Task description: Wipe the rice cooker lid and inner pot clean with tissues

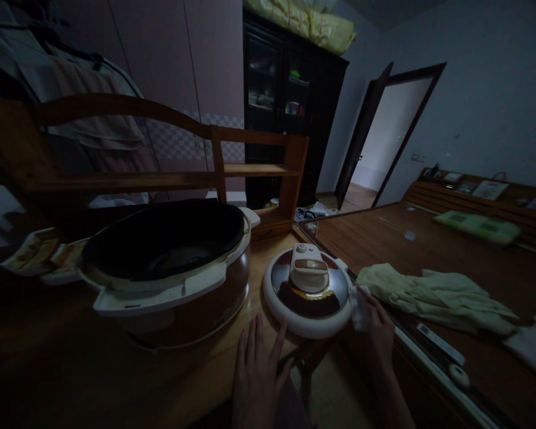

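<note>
Left hand (256, 372): laid palm down on the wooden counter (255, 283), wrist at the lower frame edge. Its fingers (259, 336) are straight, slightly spread and empty, gripping nothing. The tips point away from the person and stop just short of the lid's near rim.

Right hand (379, 333): forearm enters from the lower right and the wrist is roughly straight. The fingers are curled closed around a small white crumpled wad of cloth or paper (360, 311). The wad is pressed against the right edge of the lid.

Round lid with white rim, shiny metal centre and cream handle (310, 292): lies flat on the counter, handle up. It sits just ahead of the left fingertips and immediately left of the right fingers.

Large open cooker body with dark inner pot and white rim (170, 268): stands on the counter, ahead and to the left of the left fingers, near the lid. Contact with the lid cannot be determined.

Pale green crumpled cloth (429, 292): lies on a dark wooden surface to the right of the right fingers, apart from them.
</note>
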